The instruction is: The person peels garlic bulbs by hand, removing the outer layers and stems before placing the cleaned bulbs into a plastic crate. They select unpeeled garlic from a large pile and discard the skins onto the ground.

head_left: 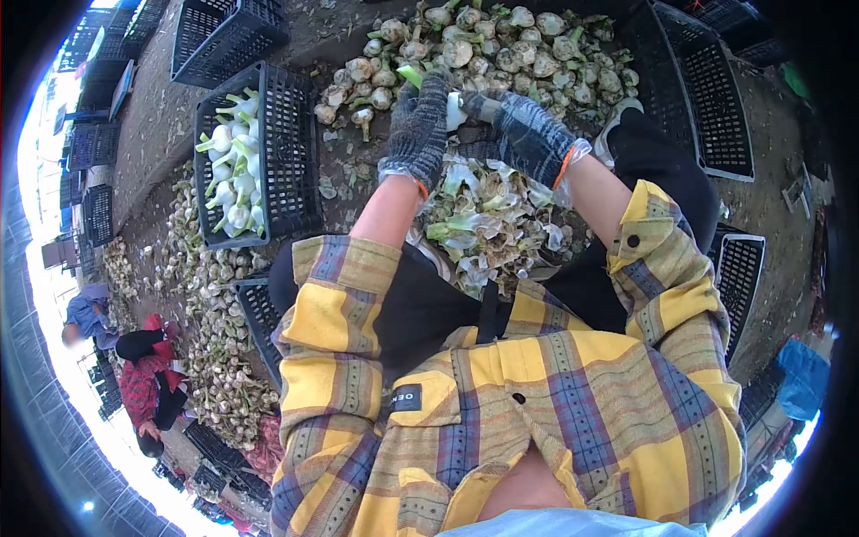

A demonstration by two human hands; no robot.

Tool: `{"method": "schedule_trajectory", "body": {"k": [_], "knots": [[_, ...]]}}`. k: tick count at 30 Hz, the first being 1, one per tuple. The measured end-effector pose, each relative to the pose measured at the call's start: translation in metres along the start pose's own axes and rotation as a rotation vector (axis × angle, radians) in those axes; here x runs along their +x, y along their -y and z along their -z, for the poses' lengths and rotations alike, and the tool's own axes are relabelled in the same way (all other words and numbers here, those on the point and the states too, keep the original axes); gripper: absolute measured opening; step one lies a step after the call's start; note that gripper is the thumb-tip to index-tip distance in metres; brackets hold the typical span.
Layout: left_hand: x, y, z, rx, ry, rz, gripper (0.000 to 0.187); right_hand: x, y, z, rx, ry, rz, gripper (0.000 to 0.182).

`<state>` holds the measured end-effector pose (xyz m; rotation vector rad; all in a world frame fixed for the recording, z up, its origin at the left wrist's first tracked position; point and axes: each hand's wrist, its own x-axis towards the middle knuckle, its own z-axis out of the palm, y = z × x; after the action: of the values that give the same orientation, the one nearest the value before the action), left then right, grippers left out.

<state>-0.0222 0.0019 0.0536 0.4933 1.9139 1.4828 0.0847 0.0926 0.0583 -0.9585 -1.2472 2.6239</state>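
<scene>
My left hand [418, 125], in a dark grey knit glove, is closed around a garlic bulb [455, 112] whose white side shows at the palm. A cut green stem [411, 75] sticks out past its fingers. From the other side my right hand [530, 134], also gloved, has its fingers bent together against the same bulb; its fingertips are partly hidden. Under both hands lies a heap of peeled-off garlic skins and leaves [492, 219]. Just beyond them spreads a pile of unpeeled garlic bulbs [501, 54].
At left stands a black crate [291, 152] holding white, cleaned garlic bulbs [237, 170]. More black crates [224, 45] [707, 98] [741, 277] stand around me. Loose garlic [219, 331] covers the ground at lower left, where other people [148, 380] sit. A blue bag [799, 376] lies at right.
</scene>
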Motion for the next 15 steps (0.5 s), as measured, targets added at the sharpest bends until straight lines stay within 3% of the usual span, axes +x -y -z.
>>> {"method": "schedule_trajectory", "body": {"k": [3,5,9,11,15], "knots": [[-0.002,-0.002,0.0,-0.013,-0.025,0.035,0.043,0.003,-0.011,0.007,0.043,0.082,0.038,0.028],[0.001,0.001,0.001,-0.066,-0.009,0.05,0.042,0.004,-0.016,0.008,0.056,-0.04,0.066,0.026],[0.006,0.008,0.002,-0.323,0.016,0.16,0.034,0.013,-0.018,0.022,-0.079,-0.077,0.092,0.024],[0.011,0.012,0.003,-0.346,0.016,0.172,0.033,0.014,-0.016,0.021,-0.125,-0.248,0.02,0.024],[0.017,0.02,0.008,-0.451,0.065,0.087,0.029,0.012,-0.012,0.014,0.026,-0.252,-0.066,0.025]]}}
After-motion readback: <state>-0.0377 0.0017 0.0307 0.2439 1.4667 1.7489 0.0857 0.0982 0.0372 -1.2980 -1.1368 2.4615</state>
